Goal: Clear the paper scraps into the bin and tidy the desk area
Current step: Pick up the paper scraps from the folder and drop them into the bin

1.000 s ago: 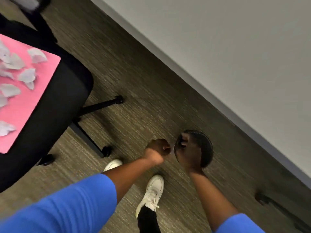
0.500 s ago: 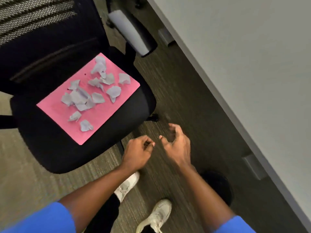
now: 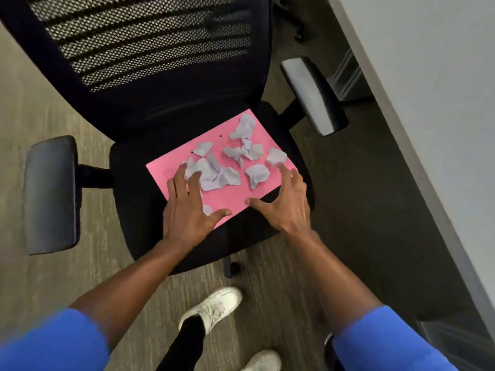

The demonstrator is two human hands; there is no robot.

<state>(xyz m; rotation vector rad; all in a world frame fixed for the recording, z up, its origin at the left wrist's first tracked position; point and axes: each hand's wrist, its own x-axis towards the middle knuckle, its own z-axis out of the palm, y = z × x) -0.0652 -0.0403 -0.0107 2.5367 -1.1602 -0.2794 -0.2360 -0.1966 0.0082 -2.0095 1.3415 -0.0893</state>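
Note:
Several pale lilac paper scraps (image 3: 227, 167) lie scattered on a pink sheet (image 3: 235, 199) that rests on the seat of a black office chair (image 3: 139, 170). My left hand (image 3: 187, 207) lies flat on the sheet's near left part, fingers spread and touching the nearest scraps, one scrap peeking out under the palm. At the sheet's near right corner my right hand (image 3: 286, 202) is open, fingers spread, index tip beside a scrap. Neither hand holds anything. The bin is out of view.
The chair's mesh backrest (image 3: 144, 41) rises behind the seat, with armrests at left (image 3: 51, 194) and right (image 3: 313, 95). A grey desk top (image 3: 428, 103) runs along the right. My white shoes (image 3: 214, 306) stand on the carpet below the chair.
My view swung from the round black bin on the floor up to the chair. Both hands moved from the bin, opened, and landed on the pink sheet among the scraps.

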